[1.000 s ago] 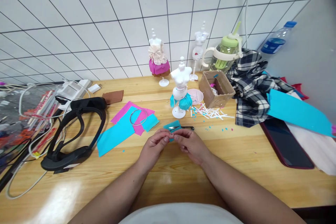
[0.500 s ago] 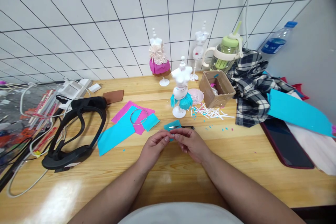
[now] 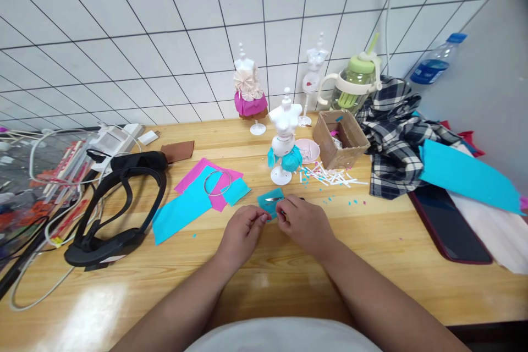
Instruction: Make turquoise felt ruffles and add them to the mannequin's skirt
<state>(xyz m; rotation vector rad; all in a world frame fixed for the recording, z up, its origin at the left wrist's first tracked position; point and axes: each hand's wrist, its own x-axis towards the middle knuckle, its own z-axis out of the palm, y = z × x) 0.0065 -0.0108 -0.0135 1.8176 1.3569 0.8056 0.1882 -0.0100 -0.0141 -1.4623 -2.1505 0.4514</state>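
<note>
Head view: left hand and right hand both pinched shut on small teal scrap lying on table, fingertips meeting to steady it; tweezers rest on it, white mannequin just behind.

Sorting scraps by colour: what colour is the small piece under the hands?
Turquoise blue, small piece, clearest in the head view.

Both forearms are bare, no sleeves, watch or rings showing; white top at 6 o'clock.
</note>
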